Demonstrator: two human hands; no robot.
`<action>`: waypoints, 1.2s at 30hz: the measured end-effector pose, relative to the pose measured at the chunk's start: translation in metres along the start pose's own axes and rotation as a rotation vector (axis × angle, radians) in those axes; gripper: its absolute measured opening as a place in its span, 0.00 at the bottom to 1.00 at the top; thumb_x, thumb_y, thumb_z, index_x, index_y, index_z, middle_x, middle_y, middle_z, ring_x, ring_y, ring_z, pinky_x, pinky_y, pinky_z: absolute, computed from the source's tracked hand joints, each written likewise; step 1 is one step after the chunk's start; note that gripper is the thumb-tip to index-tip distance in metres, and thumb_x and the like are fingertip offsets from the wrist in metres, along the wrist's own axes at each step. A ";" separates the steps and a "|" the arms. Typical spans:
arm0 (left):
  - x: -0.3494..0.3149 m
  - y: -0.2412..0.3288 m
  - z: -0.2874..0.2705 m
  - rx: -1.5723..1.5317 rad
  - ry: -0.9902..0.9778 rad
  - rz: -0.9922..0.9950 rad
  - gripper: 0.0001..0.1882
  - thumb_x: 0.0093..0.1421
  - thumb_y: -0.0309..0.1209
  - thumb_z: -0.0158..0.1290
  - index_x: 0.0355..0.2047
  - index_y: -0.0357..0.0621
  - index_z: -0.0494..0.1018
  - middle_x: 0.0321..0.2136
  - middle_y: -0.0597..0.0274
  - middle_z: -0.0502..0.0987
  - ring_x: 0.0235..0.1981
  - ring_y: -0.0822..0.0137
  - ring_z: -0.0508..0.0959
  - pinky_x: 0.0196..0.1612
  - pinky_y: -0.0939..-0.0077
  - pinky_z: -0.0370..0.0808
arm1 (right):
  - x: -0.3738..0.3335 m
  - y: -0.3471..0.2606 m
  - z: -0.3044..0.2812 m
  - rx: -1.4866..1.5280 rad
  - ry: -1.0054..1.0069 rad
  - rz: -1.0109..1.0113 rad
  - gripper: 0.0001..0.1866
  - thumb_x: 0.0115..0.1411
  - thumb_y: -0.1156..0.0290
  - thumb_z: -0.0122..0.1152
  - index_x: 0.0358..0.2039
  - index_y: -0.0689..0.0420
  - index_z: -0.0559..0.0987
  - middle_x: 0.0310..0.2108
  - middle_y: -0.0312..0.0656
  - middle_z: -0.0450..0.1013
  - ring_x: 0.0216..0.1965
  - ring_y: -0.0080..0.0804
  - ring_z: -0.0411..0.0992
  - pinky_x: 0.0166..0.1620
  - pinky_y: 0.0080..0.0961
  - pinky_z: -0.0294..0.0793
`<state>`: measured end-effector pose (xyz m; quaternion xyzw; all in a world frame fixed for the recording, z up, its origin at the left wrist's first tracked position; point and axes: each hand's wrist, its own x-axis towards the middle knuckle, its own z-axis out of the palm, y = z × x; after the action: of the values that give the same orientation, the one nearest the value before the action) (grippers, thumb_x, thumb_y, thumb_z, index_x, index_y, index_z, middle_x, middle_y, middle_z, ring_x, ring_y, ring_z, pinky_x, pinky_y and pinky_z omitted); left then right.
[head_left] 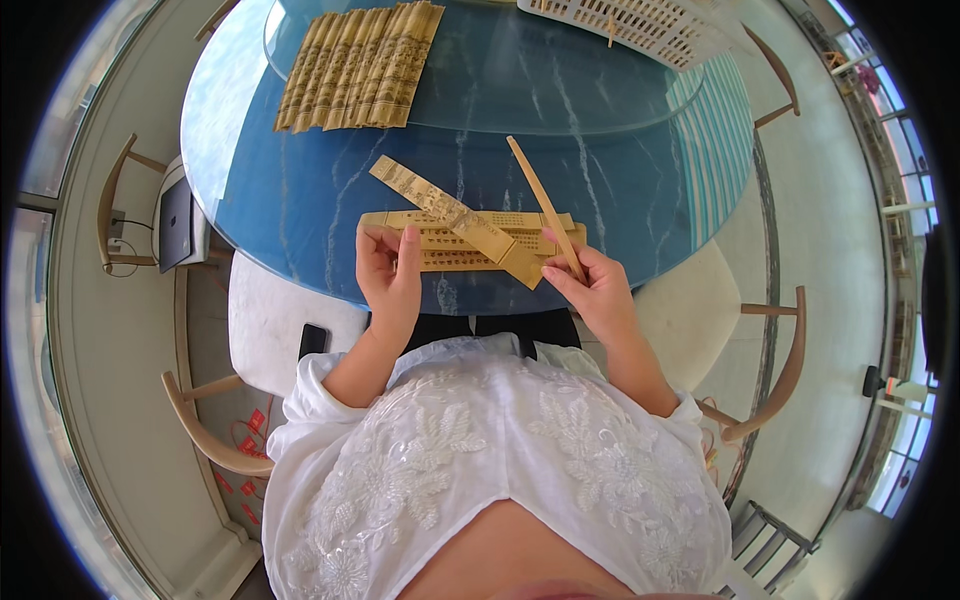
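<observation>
My left hand (388, 275) is closed at the left end of several flat tan strips (445, 240) with rows of dark printed characters, lying at the table's near edge. Between the thumb and fingers of my right hand (597, 280) is a slim, pale tan wooden stick (538, 190), tilted up and to the left. A flat gold printed sleeve (440, 205) lies slantwise across the strips. Its lower right end, with an open flap, reaches my right fingertips; I cannot tell whether they grip it too.
Gold printed sleeves (360, 65) lie side by side at the far left of the blue marble-patterned table (330, 185). A white slotted basket (640, 30) stands at the far right. Chairs surround the table, one bearing a laptop (176, 222). A phone (313, 341) rests on the left seat.
</observation>
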<state>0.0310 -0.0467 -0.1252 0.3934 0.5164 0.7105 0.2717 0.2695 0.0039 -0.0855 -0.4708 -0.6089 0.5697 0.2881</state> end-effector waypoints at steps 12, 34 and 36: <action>0.035 0.035 0.053 0.581 -0.887 0.822 0.13 0.50 0.31 0.63 0.38 0.49 0.79 0.43 0.64 0.75 0.45 0.55 0.76 0.46 0.62 0.73 | 0.012 -0.001 -0.025 -0.079 -0.148 0.022 0.22 0.60 0.78 0.60 0.56 0.58 0.75 0.35 0.30 0.74 0.34 0.12 0.68 0.41 0.12 0.68; 0.020 0.031 0.044 0.365 -0.975 0.122 0.09 0.54 0.23 0.60 0.36 0.41 0.78 0.31 0.59 0.80 0.32 0.59 0.80 0.36 0.71 0.76 | 0.011 -0.003 -0.011 0.212 -0.115 0.123 0.21 0.58 0.78 0.63 0.53 0.61 0.75 0.35 0.37 0.76 0.37 0.19 0.74 0.44 0.16 0.73; 0.023 0.033 0.043 0.351 -0.993 0.128 0.08 0.54 0.22 0.60 0.36 0.41 0.78 0.31 0.59 0.80 0.32 0.59 0.80 0.35 0.70 0.76 | 0.011 -0.001 -0.011 0.232 -0.144 0.125 0.22 0.58 0.78 0.64 0.53 0.62 0.74 0.35 0.37 0.76 0.38 0.20 0.74 0.44 0.16 0.73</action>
<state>0.0553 -0.0168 -0.0809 0.7528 0.4117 0.3566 0.3696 0.2745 0.0180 -0.0845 -0.4293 -0.5276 0.6852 0.2604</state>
